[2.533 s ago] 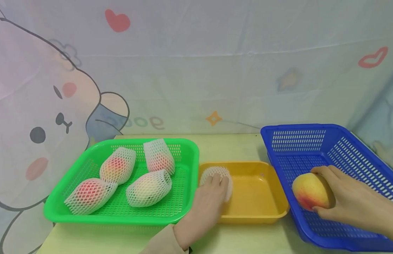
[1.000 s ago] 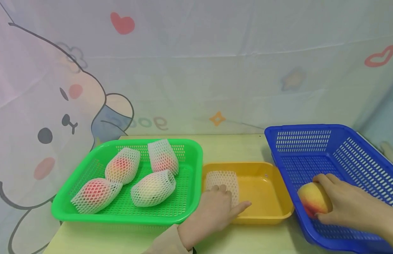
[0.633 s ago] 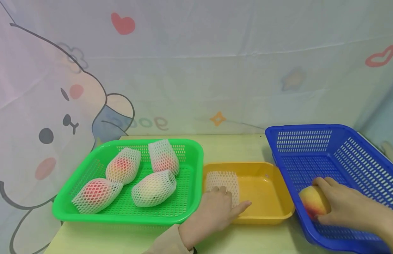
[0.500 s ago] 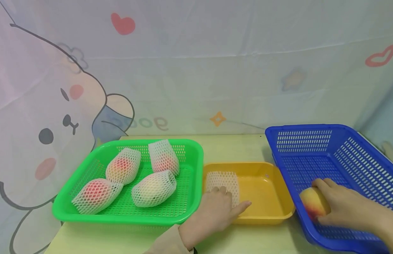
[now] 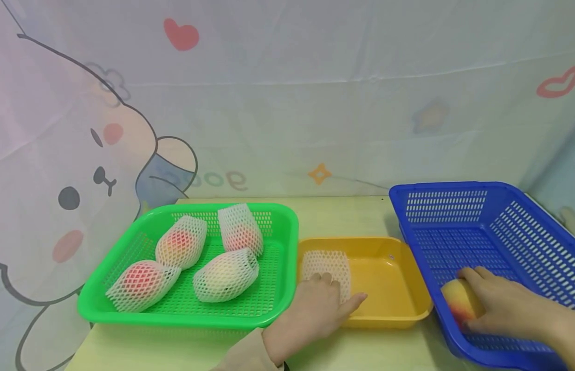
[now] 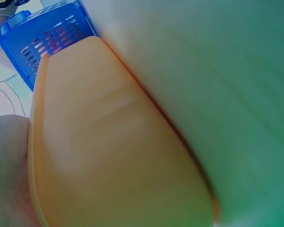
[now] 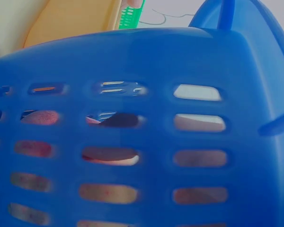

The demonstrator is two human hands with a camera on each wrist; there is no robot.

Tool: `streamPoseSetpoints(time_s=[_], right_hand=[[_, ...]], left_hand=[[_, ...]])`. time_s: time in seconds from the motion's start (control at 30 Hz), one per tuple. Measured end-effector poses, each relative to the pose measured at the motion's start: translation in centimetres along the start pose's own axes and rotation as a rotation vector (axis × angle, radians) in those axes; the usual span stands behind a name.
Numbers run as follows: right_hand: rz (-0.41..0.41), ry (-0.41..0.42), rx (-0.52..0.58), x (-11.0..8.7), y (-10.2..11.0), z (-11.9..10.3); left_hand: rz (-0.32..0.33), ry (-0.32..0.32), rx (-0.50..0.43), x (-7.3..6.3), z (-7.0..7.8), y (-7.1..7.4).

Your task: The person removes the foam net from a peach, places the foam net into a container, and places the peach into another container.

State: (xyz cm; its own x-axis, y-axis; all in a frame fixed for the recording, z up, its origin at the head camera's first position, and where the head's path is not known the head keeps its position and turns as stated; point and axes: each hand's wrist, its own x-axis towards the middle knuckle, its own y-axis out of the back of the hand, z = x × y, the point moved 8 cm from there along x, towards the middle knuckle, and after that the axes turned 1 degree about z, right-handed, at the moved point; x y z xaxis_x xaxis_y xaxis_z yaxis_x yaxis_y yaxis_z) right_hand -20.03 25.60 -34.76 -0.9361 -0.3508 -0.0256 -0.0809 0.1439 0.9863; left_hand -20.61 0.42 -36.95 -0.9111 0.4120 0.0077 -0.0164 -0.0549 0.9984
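Note:
In the head view, my right hand [image 5: 512,309] curls round a bare yellow-and-red peach [image 5: 462,304] low inside the blue basket [image 5: 447,314], near its left wall. Part of the peach is hidden by the fingers. My left hand [image 5: 315,309] reaches over the near rim of the yellow tray [image 5: 384,283], thumb stretched out to the right. Its fingertips lie over the near part of a flat white foam net [image 5: 331,263]. The left wrist view shows mostly the outside of the yellow tray [image 6: 99,123]; in the right wrist view the blue basket's wall [image 7: 156,56] covers most of the hand.
A green basket [image 5: 280,288] stands left of the tray with several peaches in white foam nets, one of them a netted peach [image 5: 226,275] at the front. All three containers sit side by side on a pale table [image 5: 347,214]. A printed curtain [image 5: 287,103] hangs behind.
My right hand has lowered the peach deeper into the blue basket. My left hand has drawn back toward the tray's near rim, spreading its thumb, and the foam net now lies flat.

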Motion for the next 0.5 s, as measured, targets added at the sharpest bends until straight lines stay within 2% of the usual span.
streamPoseSetpoints(time_s=[0.17,0.27,0.5], right_hand=[[-0.02,-0.016,0.006,0.1,0.07,0.05],[-0.005,-0.012,0.003,0.06,0.14,0.08],[0.012,-0.011,-0.017,0.01,-0.12,0.4]], left_hand=[[0.005,-0.009,-0.003,-0.06,0.05,0.07],[0.017,-0.023,0.0,-0.07,0.17,0.22],[0.069,-0.077,0.012,-0.23,0.58,0.77]])
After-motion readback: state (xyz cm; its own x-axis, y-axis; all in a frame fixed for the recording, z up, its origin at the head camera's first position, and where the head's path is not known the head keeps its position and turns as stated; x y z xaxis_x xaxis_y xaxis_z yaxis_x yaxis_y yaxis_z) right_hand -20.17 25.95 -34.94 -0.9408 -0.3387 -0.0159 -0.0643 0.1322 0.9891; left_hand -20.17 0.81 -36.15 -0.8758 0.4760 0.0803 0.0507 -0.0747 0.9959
